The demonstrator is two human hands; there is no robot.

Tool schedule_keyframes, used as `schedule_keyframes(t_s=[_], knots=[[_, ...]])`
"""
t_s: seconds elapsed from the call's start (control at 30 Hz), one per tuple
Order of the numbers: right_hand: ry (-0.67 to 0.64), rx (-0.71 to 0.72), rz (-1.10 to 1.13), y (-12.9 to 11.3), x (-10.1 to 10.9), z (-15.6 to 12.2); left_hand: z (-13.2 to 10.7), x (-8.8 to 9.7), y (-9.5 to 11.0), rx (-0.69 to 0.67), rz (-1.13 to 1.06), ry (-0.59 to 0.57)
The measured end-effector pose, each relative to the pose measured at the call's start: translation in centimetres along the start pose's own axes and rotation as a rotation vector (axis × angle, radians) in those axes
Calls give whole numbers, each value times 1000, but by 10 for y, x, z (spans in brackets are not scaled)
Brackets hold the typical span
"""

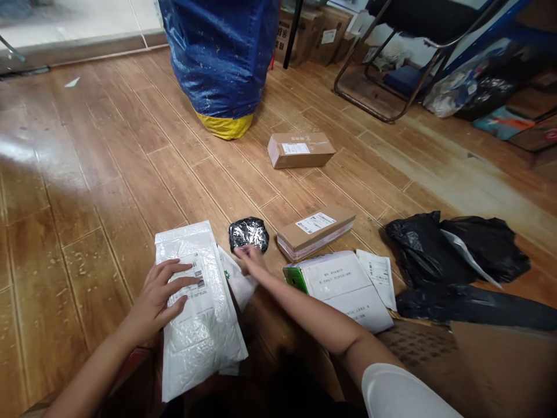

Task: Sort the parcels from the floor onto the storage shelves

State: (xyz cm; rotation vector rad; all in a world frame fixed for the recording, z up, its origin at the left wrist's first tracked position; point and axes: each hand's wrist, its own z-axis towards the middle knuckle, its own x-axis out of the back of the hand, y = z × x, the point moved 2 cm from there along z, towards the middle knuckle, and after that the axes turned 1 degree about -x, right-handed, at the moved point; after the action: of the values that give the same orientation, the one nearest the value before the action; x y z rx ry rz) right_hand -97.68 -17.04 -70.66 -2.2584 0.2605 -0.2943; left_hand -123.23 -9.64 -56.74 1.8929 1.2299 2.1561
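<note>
My left hand lies with fingers spread on a white bubble mailer that carries a barcode label. The mailer is tilted towards me, near my lap. My right hand reaches forward to a small parcel wrapped in shiny black plastic. Its fingers are bent at the parcel's near edge, partly hidden and a little blurred. Under that hand and beside the mailer, a white plastic packet with a green print shows in part.
Two cardboard boxes lie ahead on the wooden floor. To the right are a white printed package, a labelled white envelope, black plastic bags and an open carton. A blue sack and a chair stand beyond.
</note>
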Motion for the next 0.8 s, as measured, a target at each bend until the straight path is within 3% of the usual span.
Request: schedule_keyframes(t_s=[0.03,0.1,0.2,0.37,0.5,0.63,0.73,0.8], knots=[[224,-51,-125,3,15,17,2,-1,3,-7,25,7],[463,-189,-221,10,36,46,4,-4,4,-25,66,17],[469,-258,-84,17,43,72,2,-11,4,-50,112,25],[375,-125,97,7,27,74,1,-13,6,-57,116,63],[418,92,123,-14,33,41,0,-13,7,-25,93,79],[418,657,113,-45,50,-31,-2,-19,6,84,-87,138],[132,996,-3,-59,41,-80,-2,-21,-1,277,-557,308],[-106,1004,-114,-61,23,-98,-3,-22,-6,375,-859,362]])
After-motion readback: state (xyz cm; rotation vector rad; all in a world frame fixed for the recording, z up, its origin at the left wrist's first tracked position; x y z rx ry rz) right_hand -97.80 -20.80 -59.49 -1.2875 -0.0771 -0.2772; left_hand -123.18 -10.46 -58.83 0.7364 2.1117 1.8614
